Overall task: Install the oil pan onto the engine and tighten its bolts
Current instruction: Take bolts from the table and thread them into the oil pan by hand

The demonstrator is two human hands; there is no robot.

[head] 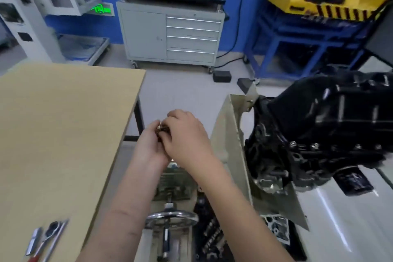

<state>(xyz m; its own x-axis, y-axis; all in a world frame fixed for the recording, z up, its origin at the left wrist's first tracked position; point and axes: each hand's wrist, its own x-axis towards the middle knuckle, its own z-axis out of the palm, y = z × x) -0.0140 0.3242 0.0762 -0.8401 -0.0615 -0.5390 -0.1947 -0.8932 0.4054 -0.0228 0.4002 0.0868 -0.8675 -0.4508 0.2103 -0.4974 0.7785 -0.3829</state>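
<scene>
- My left hand (150,144) and right hand (187,136) meet in front of me, between the counter (63,123) on my left and the engine (319,134) on my right.
- My left grip is cupped and curled round a small cluster of bolts (162,131); a brass-coloured head shows at the top, by my fingertips.
- My right grip lies over the left, its fingers curled down onto the same bolts, pinching at them; how many bolts are there I cannot tell.
- The oil pan (331,100), black and ribbed, sits on top of the engine, well to the right of both hands and apart from them.
- A row of bolt heads shows along the pan's lower edge.
- The engine hangs on a beige stand (229,134), just right of my right wrist.
- Below my forearms is the stand's chrome handwheel (172,218).
- A ratchet (50,234) and a socket (34,241) lie on the near corner of the counter, apart from my left arm.
</scene>
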